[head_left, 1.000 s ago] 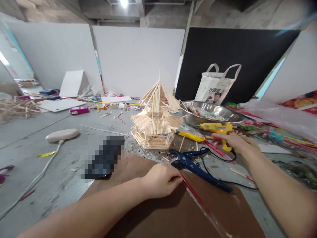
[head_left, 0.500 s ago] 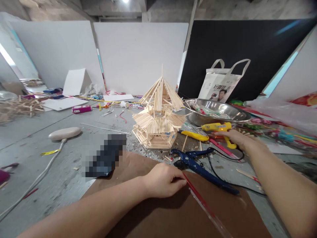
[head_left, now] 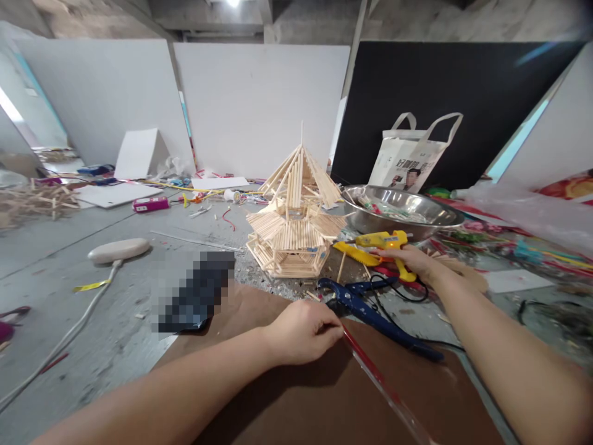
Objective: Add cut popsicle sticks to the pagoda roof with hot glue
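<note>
Over the brown sheet (head_left: 296, 402), my left hand (head_left: 303, 334) is closed in a pinch at the upper end of a long, thin red-and-clear plastic strip (head_left: 377, 374). The strip slants down toward the lower right. My right hand (head_left: 414, 259) is wrapped round the handle of a yellow glue gun (head_left: 377, 240), whose nozzle points left. Just left of that nozzle stands a pavilion model of thin wooden sticks (head_left: 294, 233), with a pointed roof. Beneath the glue gun lies a yellow utility knife (head_left: 354, 254). Between my hands rests a blue-handled cutting tool (head_left: 380, 321).
A steel basin (head_left: 445, 216) holding small scraps stands behind the glue gun, with a white bag (head_left: 401, 157) behind it. The gun's black cord (head_left: 449, 345) runs past the cutter. At left are a blurred dark object (head_left: 199, 293) and a white corded device (head_left: 119, 250).
My right hand has moved left with the glue gun, bringing its nozzle close to the stick model. My left hand keeps its pinch on the strip, almost unmoved.
</note>
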`<state>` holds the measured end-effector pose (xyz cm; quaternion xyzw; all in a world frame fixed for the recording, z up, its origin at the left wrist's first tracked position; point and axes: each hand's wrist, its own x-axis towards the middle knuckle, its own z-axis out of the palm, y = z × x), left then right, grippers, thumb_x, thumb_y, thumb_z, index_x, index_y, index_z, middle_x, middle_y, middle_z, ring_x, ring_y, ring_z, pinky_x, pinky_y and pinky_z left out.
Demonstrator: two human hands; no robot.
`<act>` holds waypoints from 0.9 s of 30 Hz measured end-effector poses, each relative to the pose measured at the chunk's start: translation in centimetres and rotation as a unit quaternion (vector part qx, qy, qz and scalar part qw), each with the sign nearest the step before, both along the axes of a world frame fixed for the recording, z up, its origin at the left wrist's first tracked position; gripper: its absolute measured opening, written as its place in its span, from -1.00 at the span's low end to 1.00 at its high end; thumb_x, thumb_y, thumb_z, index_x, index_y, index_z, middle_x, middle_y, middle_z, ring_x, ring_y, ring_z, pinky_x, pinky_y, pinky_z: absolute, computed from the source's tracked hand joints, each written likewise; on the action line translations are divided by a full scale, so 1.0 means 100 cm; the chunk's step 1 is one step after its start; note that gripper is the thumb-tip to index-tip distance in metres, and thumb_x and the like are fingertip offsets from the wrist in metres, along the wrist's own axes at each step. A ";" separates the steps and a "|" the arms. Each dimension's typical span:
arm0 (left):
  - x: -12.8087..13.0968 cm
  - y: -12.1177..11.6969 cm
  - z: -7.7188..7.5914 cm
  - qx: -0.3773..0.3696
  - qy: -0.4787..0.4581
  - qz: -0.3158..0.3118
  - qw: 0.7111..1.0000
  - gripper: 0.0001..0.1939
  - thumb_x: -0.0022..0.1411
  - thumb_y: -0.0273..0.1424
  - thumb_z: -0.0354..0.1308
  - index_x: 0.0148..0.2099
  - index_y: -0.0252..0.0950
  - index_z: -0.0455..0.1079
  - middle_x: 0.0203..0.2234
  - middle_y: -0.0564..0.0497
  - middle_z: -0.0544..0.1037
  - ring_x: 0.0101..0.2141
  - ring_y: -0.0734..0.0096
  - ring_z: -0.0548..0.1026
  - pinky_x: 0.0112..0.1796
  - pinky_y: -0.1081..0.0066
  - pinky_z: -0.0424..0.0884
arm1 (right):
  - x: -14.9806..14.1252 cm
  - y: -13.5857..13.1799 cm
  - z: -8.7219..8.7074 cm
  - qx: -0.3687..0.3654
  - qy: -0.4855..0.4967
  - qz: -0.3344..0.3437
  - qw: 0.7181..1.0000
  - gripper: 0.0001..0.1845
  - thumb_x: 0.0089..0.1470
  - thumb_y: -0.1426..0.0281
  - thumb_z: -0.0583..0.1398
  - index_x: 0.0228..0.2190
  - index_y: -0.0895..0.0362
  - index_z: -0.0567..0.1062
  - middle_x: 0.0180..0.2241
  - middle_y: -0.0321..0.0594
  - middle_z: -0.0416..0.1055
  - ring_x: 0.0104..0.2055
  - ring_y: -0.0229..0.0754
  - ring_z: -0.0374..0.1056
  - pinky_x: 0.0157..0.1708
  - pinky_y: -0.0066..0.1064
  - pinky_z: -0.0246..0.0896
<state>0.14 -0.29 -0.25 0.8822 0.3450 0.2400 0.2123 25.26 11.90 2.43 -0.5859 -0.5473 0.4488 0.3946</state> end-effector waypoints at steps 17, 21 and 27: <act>-0.016 0.018 -0.007 0.109 0.067 0.190 0.973 -0.76 0.13 -0.40 -0.10 -0.22 -0.32 0.35 -0.32 -0.06 0.41 -0.23 0.35 0.32 -0.18 0.31 0.29 | -0.003 -0.012 0.012 -0.047 0.059 0.084 0.994 -0.67 -0.20 0.42 0.21 -0.28 0.18 0.42 -0.17 -0.11 0.38 -0.25 -0.15 0.34 -0.30 -0.42 0.26; -0.015 0.017 -0.008 0.102 0.067 0.188 0.975 -0.76 0.13 -0.39 -0.09 -0.22 -0.31 0.36 -0.30 -0.06 0.40 -0.22 0.34 0.32 -0.18 0.31 0.29 | 0.014 -0.020 0.022 -0.008 -0.035 -0.004 0.999 -0.72 -0.18 0.31 0.19 -0.35 0.17 0.42 -0.44 -0.14 0.41 -0.53 -0.26 0.29 -0.60 -0.51 0.17; -0.014 0.017 -0.009 0.103 0.071 0.190 0.974 -0.76 0.12 -0.40 -0.09 -0.21 -0.31 0.35 -0.30 -0.06 0.40 -0.21 0.34 0.32 -0.17 0.32 0.28 | 0.044 -0.020 0.012 -0.028 -0.124 -0.101 0.987 -0.67 -0.17 0.11 0.14 -0.47 0.14 0.34 -0.61 -0.16 0.35 -0.64 -0.27 0.24 -0.66 -0.47 0.13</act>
